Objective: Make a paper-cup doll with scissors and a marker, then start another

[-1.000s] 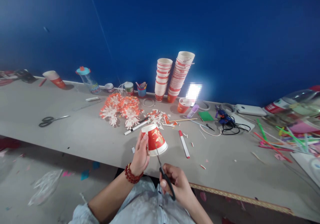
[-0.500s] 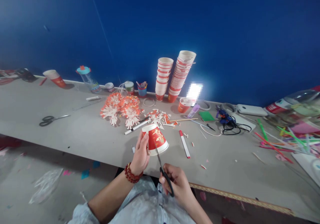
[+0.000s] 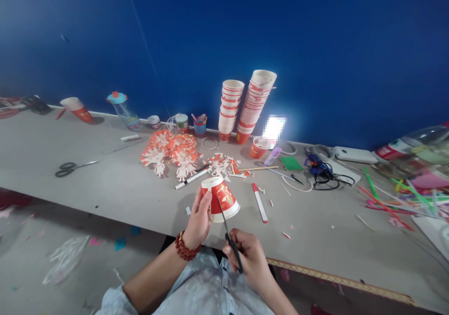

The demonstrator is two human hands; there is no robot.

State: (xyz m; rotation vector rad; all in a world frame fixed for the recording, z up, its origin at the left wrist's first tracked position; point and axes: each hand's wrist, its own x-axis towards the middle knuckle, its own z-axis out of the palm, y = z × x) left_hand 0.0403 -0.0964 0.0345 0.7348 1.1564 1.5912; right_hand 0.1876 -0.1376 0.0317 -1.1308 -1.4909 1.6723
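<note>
A red and white paper cup is tilted above the near edge of the table, its wide rim toward the lower right. My left hand grips its left side, thumb on the wall and the other fingers partly hidden behind. In my right hand is a pair of scissors with black handles, fingers through the loops. The blades lie against the cup's printed wall, pointing up and left; whether they are cutting through it I cannot tell. Beyond the cup lie white and red paper scraps and a black and white marker.
Two tall stacks of paper cups stand by the blue wall. Cut-out paper figures are heaped left of the scraps. A red-capped marker lies right of my hands, other scissors far left, and colored strips at right.
The cup has shifted slightly to the right and tilted a little more in my left hand. The scissor handles have closed somewhat in my right hand, with the blades still against the cup.
</note>
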